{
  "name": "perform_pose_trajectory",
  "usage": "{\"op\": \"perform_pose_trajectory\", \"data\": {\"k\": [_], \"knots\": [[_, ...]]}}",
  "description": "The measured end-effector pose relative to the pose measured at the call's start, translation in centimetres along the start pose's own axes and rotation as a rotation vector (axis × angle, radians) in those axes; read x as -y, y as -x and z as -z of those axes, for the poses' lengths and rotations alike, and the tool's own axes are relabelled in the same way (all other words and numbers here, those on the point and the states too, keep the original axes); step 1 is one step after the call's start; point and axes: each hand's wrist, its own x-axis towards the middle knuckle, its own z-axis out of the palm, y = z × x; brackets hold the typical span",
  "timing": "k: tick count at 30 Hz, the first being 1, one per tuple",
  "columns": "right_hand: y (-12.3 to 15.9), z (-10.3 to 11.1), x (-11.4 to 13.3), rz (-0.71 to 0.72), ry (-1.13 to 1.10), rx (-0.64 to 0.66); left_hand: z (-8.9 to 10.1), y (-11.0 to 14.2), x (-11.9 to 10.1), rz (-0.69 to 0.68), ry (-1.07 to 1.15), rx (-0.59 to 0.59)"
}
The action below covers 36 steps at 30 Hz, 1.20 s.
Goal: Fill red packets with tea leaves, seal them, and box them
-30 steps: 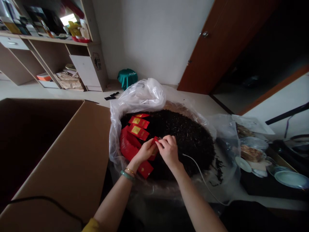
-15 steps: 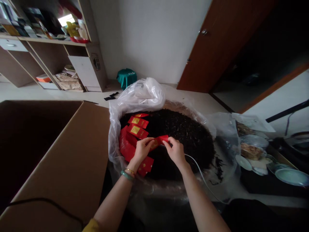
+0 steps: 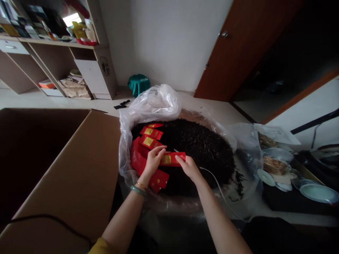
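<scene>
My right hand (image 3: 190, 168) grips the right end of a small red packet (image 3: 172, 159) with a gold label, its thumb lying on top. My left hand (image 3: 154, 161) is closed at the packet's left end, thumb and forefinger close together at the upper edge. The packet lies level over a heap of dark, dry leaf strips (image 3: 203, 141) that look like loose tea. A thin metallic tip (image 3: 176, 150) shows just behind the packet; the rest of it is hidden. Left of my hands, more red packets (image 3: 151, 133) and a red bag (image 3: 137, 158) lie on the heap.
A clear plastic liner (image 3: 124, 151) surrounds the heap. At left stands an open cardboard box (image 3: 79, 169). A white cable (image 3: 218, 187) runs from near my right hand toward the lower right. Lidded tubs (image 3: 277, 164) stand at right, and a green-covered bin (image 3: 139, 84) by the wall.
The red packet has turned from twisted and tilted to flat, label up, and come slightly lower. My left hand has shifted a little left; my right hand now grips the end from below with thumb on top.
</scene>
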Motion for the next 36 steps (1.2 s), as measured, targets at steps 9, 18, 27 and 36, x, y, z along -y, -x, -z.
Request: {"op": "perform_pose_trajectory", "data": {"k": [9,18,27,36], "knots": [[0.9,0.1,0.1,-0.081,-0.31,0.175,0.4,-0.3,0.2,-0.212,-0.304,-0.06],[0.9,0.0,-0.9,-0.151,-0.565,0.356,0.1,0.9,0.1,-0.384,-0.493,0.011],[-0.4,1.5,-1.0,-0.276,-0.518,0.398,-0.5,1.4,0.1,-0.59,-1.194,0.38],[-0.8,1.2,-0.4,-0.223,-0.273,0.256,-0.7,1.3,0.2,-0.593,-1.155,0.338]]}}
